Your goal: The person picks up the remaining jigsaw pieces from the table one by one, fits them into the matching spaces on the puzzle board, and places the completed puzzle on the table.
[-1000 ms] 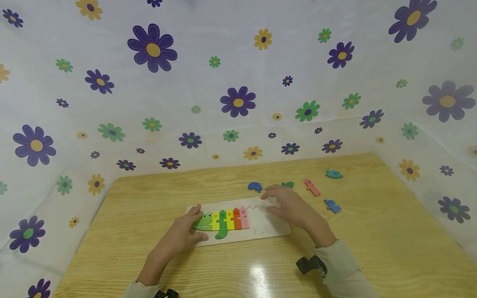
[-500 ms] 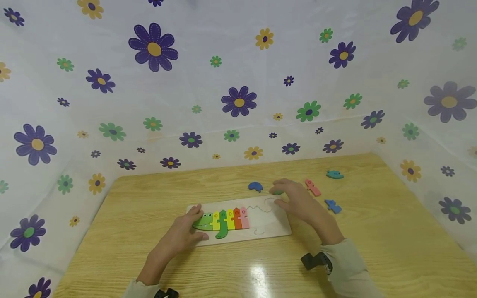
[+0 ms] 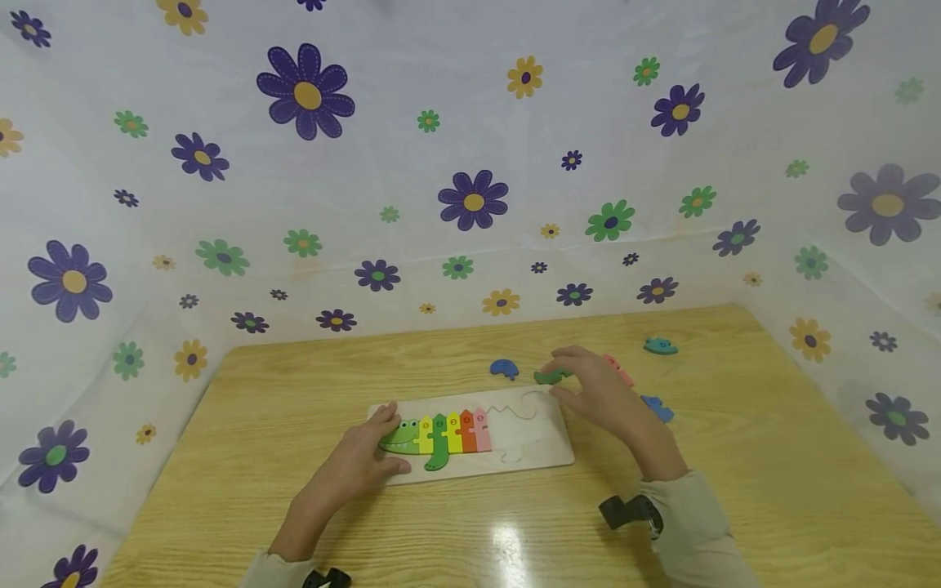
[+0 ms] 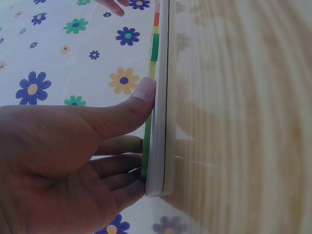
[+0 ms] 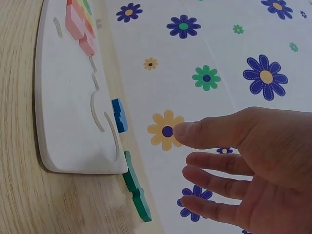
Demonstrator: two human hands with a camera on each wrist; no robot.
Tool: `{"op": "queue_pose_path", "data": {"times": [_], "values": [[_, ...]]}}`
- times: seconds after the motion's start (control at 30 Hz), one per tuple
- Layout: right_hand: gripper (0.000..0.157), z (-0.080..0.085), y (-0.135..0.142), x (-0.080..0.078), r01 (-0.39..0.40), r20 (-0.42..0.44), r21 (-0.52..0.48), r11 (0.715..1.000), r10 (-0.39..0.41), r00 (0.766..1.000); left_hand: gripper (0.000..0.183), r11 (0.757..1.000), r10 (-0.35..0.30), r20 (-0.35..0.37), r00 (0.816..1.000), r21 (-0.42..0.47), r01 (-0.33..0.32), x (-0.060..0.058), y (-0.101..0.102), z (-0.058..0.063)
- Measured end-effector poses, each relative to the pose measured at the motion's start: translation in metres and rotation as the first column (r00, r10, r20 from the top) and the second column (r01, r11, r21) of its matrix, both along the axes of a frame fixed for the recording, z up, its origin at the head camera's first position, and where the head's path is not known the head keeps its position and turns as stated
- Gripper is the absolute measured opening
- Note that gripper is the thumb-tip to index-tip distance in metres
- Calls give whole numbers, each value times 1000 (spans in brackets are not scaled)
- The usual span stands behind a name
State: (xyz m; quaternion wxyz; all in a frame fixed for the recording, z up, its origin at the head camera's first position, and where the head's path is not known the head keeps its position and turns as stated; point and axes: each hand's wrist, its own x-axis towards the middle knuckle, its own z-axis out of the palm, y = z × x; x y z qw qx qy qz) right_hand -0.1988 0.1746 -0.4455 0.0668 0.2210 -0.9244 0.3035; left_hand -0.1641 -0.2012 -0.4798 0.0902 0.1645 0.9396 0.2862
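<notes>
A wooden crocodile puzzle board lies on the table, its coloured pieces filling the left part and bare outlined wood on the right. My left hand rests on the board's left end, over the crocodile head, with thumb and fingertips pressing on top. My right hand hovers near the board's far right corner with thumb and fingers spread and nothing between them. Just beyond that corner lies a green puzzle piece, partly covered by the right fingertips in the head view.
A dark blue curved piece lies behind the board. Right of the right hand are a pink piece, a blue piece and a teal piece. A flowered curtain encloses the table's back and sides.
My right hand has moved right and slightly away from me, off the board's bare part to the green piece. The left hand and board have stayed put.
</notes>
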Motion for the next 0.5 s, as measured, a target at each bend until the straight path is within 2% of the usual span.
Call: {"op": "queue_pose_path", "data": {"times": [0.33,0.5], "values": [[25,1,13,-2,32,-62,2,999,-32,998,75,1000,-2,4,1000,1,2,0,0,0],[26,1,22,-5,56,-37,-2,998,-56,998,75,1000,-1,3,1000,-3,1,0,0,-1]]}}
